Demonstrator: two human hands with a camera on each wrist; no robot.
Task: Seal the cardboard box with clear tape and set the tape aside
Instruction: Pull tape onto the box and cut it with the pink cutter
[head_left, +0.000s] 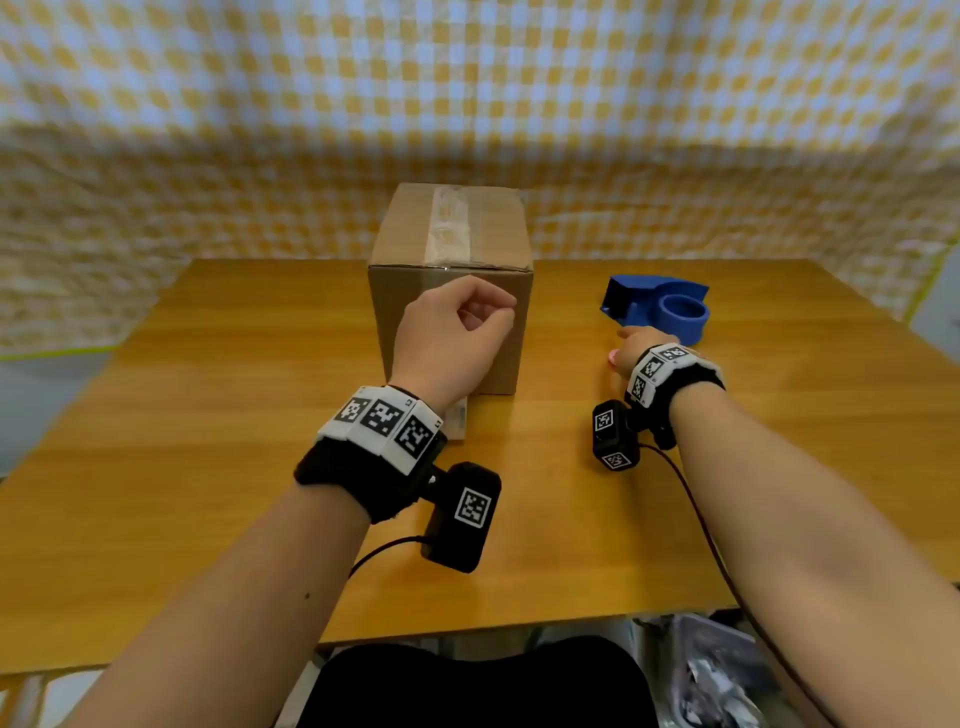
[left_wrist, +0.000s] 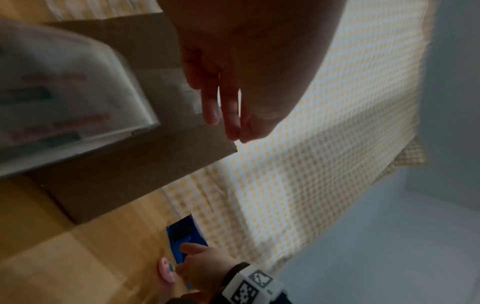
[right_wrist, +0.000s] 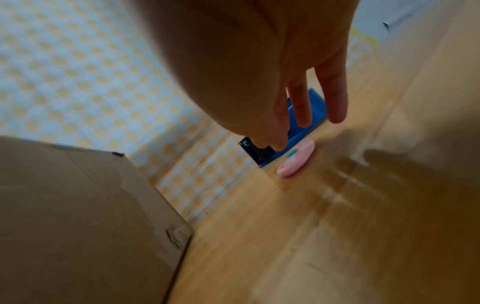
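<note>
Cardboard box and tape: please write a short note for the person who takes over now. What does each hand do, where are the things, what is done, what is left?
Left hand: in front of the cardboard box, thumb and fingertips pinched together; whether they hold a tape end cannot be told.
Right hand: fingers relaxed, at the blue tape dispenser; contact unclear.
Dispenser lies on the wooden table, right of the box, beside a small pink object.
Done: clear tape strip runs across the box top.
Left: check the strip end on the front face, withdraw both hands.
</note>
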